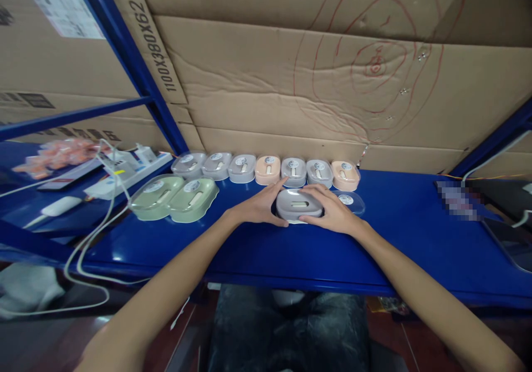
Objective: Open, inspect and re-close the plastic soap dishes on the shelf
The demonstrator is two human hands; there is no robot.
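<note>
A small grey rounded plastic box (pixel 295 204) with a pale bar across a slot on its top sits before me near the middle of the blue table. My right hand (pixel 334 210) grips its right side, thumb at the front and fingers over the back edge. Around the left end curves my left hand (pixel 261 205), thumb and forefinger spread, with a dark gap between palm and box. Partly behind my right hand lies a clear plastic lid (pixel 351 201) with a round white sticker.
Along the cardboard wall runs a row of grey boxes (pixel 242 169) and peach boxes (pixel 346 177) under clear lids. Two green boxes (pixel 193 200) stand left. Further left are a power strip (pixel 128 175), white cables (pixel 83 244) and wrapped orange pieces (pixel 62 156). A blue table (pixel 399 222) spans the view.
</note>
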